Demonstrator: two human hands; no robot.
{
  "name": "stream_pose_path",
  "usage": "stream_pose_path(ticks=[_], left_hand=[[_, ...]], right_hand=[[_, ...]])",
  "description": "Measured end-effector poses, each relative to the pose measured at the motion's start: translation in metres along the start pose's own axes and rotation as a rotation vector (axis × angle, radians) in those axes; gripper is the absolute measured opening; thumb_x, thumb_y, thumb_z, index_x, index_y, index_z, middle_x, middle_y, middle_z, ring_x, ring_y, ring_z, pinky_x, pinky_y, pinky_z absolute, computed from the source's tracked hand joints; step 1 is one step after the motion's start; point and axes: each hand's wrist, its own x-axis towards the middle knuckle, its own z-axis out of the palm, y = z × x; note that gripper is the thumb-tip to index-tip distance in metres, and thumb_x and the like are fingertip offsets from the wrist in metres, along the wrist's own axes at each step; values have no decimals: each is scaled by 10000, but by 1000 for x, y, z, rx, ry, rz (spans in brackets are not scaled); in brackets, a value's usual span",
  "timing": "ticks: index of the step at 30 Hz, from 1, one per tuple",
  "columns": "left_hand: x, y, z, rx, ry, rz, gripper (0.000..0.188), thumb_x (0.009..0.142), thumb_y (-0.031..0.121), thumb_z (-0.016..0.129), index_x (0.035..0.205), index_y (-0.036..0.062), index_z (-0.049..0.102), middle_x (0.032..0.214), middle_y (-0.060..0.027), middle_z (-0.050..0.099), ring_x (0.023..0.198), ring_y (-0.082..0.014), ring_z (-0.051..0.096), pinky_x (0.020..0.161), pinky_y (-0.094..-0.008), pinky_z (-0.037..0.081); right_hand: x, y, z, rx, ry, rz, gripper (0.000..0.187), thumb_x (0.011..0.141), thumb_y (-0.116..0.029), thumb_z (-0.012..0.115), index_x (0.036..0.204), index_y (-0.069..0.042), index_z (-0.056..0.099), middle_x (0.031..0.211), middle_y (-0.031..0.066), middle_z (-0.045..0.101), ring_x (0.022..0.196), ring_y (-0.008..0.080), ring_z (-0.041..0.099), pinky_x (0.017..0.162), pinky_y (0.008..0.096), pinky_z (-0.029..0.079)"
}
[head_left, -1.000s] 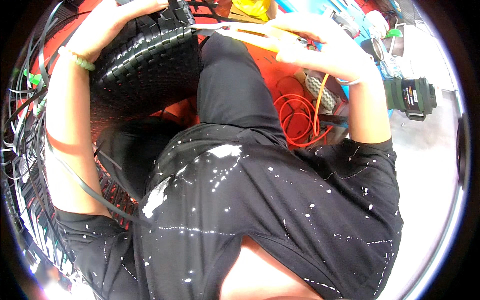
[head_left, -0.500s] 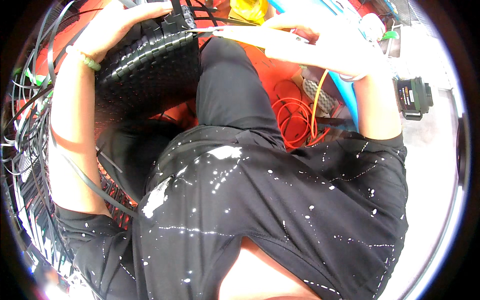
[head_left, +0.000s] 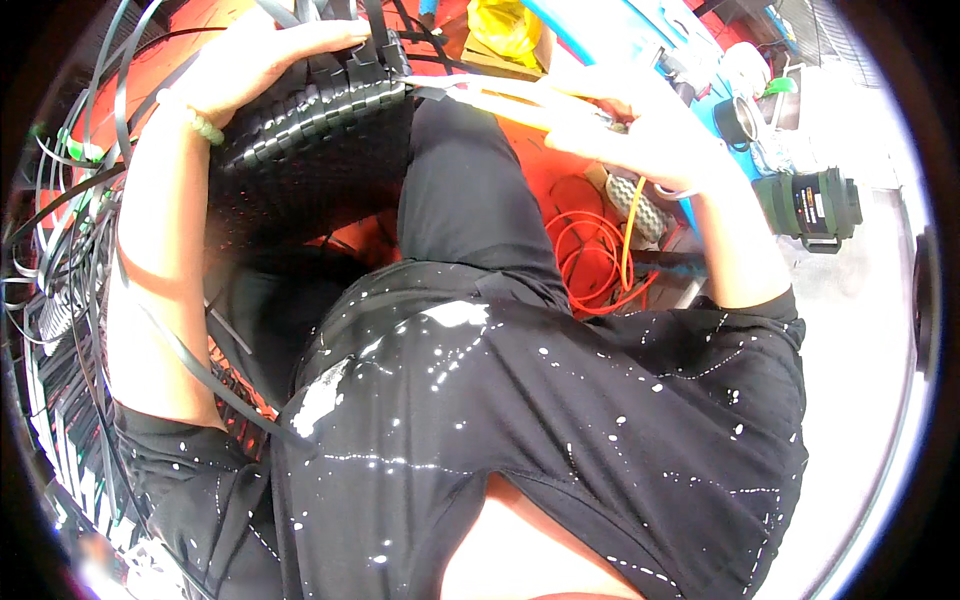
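My left hand (head_left: 245, 70) grips the upper edge of a black woven strap basket (head_left: 310, 130), its thumb stretched along the rim and its other fingers partly hidden. Loose strap ends stick up around that hand. My right hand (head_left: 640, 120) is closed round a slim hand tool (head_left: 490, 100) with a pointed metal tip and long pale-orange handles; glare hides its exact kind. The tool's tip meets the corner of the basket's rim, just right of my left thumb. The basket leans beside my knee.
Loose black straps (head_left: 70, 260) bunch along the left. A yellow plastic bag (head_left: 505, 35) lies in a box at the far side. An orange cord (head_left: 590, 260) coils on the red floor. A dark green cylindrical device (head_left: 810, 210) stands at right, near a metal cup (head_left: 735, 120).
Both hands, the basket and the tool sit slightly lower and further right in the picture. The tool's tip stays at the basket's rim, and both grips look the same.
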Motion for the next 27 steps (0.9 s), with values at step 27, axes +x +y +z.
stream_pose_path(ticks=[27], left_hand=[[3, -3, -3, 168, -19, 79, 349, 885, 360, 661, 1039, 48, 684, 934, -28, 660, 893, -113, 589, 820, -272, 451]], right_hand=[[27, -61, -13, -533, -329, 305, 713, 868, -580, 619, 1370, -91, 494, 1332, 167, 537, 1242, 290, 497, 1046, 369, 379]])
